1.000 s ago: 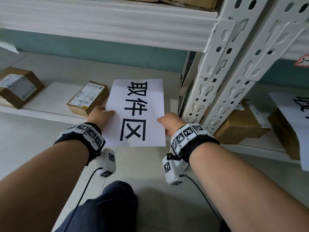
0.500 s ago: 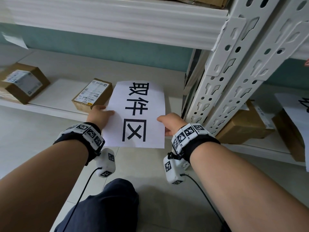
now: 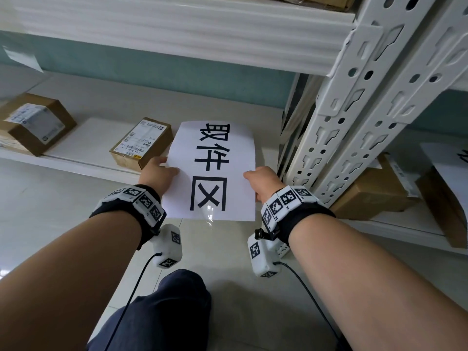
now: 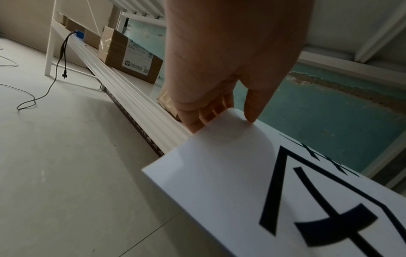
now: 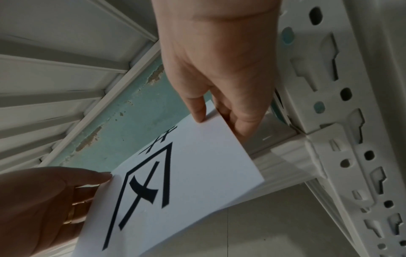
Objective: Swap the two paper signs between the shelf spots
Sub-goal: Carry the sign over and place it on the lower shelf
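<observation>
A white paper sign (image 3: 211, 171) with large black characters is held flat over the front edge of the low left shelf (image 3: 83, 145). My left hand (image 3: 158, 173) pinches its left edge, thumb on top and fingers under, as the left wrist view shows (image 4: 219, 111). My right hand (image 3: 262, 182) pinches the right edge the same way (image 5: 219, 114). The sheet (image 5: 175, 187) sags a little between the hands. A second white sign (image 3: 448, 168) leans on a box in the right bay, partly cut off by the frame edge.
A cardboard parcel (image 3: 141, 143) sits just left of the held sign, another parcel (image 3: 33, 122) farther left. White perforated uprights (image 3: 347, 122) divide the two bays, close to my right hand. Brown boxes (image 3: 374, 196) fill the right bay. An upper shelf (image 3: 177, 29) overhangs. My knee (image 3: 177, 300) is below.
The sign and both hands have moved slightly forward toward the left shelf, and the view has drifted left; both pinches are unchanged.
</observation>
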{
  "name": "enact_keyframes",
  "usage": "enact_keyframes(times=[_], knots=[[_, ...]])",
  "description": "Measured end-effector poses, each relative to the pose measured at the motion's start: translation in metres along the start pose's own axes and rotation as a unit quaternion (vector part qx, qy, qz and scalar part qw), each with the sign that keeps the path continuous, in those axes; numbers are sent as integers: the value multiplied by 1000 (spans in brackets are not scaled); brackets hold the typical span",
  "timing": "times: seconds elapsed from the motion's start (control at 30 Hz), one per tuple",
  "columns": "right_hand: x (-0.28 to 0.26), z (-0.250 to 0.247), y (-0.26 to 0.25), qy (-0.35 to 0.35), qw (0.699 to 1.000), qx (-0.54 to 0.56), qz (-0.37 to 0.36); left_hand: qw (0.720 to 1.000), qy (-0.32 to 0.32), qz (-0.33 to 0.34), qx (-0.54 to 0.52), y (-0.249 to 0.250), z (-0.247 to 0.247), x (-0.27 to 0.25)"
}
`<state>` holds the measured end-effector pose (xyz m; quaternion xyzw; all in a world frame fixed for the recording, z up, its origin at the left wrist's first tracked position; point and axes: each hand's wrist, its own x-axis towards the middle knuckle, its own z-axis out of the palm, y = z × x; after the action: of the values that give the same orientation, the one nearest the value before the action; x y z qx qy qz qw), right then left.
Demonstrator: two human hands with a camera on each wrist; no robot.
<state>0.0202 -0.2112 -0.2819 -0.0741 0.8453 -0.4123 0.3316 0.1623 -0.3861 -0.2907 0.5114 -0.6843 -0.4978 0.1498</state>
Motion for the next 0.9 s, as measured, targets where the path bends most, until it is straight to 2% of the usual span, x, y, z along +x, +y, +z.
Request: enact_keyframes(times=[0.4,0.6,0.73,0.9], knots=[[-12,-8,-5,12,999,36,11,1000,10,13,13,9,-7,-10],[-46,-25,-20,24,1000,-8,-13,999,18,41,24,28,-20,-35],[-84,-39,-30,21,999,-14,-44,997,39,65,17,46,-28,-62],[-131,-52,-41,15,996,-27,-81,994,34,103,1,67,-36,-102]])
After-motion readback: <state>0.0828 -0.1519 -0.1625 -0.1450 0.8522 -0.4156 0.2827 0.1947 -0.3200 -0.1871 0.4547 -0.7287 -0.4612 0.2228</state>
